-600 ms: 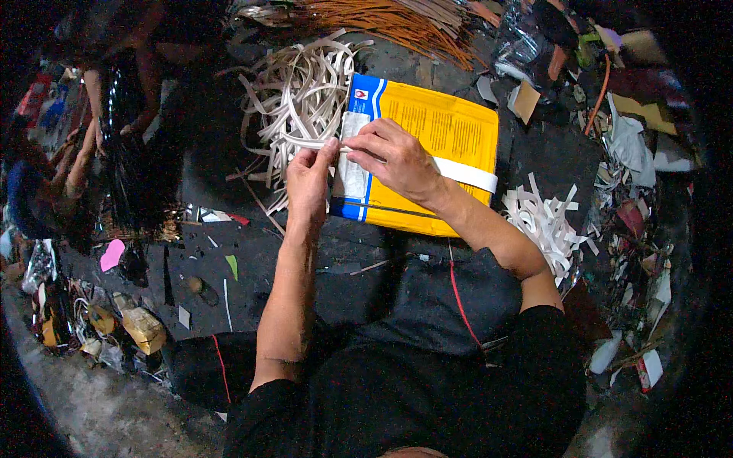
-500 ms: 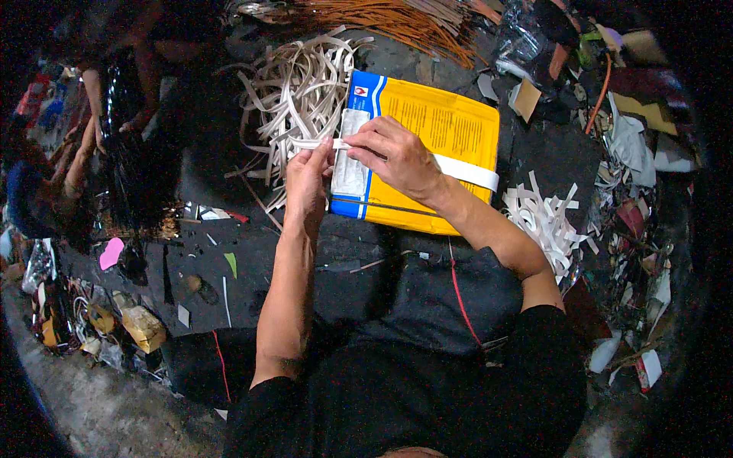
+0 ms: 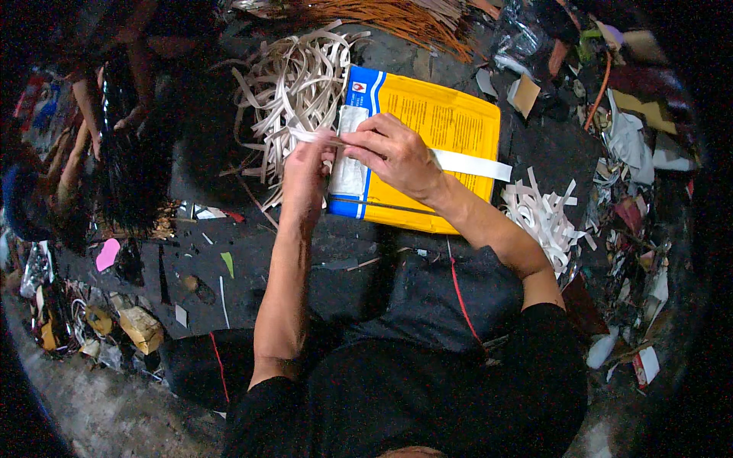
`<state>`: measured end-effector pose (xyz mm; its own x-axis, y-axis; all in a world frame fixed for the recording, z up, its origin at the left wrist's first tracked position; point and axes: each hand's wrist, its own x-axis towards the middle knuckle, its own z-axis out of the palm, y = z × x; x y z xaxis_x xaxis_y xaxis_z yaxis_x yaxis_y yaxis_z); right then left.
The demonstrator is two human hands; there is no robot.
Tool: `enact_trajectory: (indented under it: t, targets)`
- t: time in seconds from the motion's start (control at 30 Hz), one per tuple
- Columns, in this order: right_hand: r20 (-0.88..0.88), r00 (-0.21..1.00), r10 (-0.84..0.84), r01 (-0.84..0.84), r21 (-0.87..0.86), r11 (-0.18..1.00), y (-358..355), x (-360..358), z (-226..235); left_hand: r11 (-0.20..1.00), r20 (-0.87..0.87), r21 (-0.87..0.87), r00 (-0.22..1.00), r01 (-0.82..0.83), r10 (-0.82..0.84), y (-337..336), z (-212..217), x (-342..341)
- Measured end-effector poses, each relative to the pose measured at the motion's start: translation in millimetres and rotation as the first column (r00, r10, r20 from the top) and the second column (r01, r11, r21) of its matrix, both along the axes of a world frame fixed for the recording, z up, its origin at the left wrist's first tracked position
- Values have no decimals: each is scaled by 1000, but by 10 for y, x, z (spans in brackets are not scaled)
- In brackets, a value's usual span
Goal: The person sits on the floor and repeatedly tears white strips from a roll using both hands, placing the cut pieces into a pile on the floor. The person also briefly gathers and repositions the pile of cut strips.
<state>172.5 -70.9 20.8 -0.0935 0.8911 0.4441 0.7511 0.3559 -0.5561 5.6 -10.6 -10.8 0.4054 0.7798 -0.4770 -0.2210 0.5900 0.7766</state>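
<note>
A yellow and blue flat-sided container point(image 3: 450, 114) lies before me, with a worn whitish pad point(image 3: 351, 174) on its blue end. Over that pad my right hand point(image 3: 397, 156) is closed in a pinch on a white strip point(image 3: 469, 164). The strip runs out from under this hand across the yellow side and past its right edge. My left hand point(image 3: 301, 175), blurred by motion, is closed on the strip's other part at the container's left edge. Just beyond it lies a tangled heap of off-white strips point(image 3: 294, 91).
A smaller pile of white strips point(image 3: 542, 217) lies right of the container. Orange-brown thin rods point(image 3: 397, 23) are bundled at the far side. Scraps and plastic litter point(image 3: 634, 145) line the right. At far left, another person's hands point(image 3: 92, 122) are near dark strands point(image 3: 126, 168).
The white strip's right end has slid farther right, past the container's edge. My left hand has shifted slightly and is now blurred; my right hand has hardly moved.
</note>
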Motion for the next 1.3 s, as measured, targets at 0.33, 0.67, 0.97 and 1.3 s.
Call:
enact_trajectory:
  t: [0.33,0.67,0.97,1.3]
  targets:
    - [-15,1000,13,-13,6,1000,6,18,5,988,-98,-84,986,129,-137,223,-317,-156]
    - [8,1000,-5,5,27,1000,60,-33,13,998,143,-56,989,-22,29,79,-174,-31]
    - [24,998,53,-54,27,998,75,28,-8,991,-149,3,980,132,-131,143,-140,-69]
    - [-75,995,69,-69,13,998,97,-1,11,966,236,-218,953,-141,192,287,-780,-252]
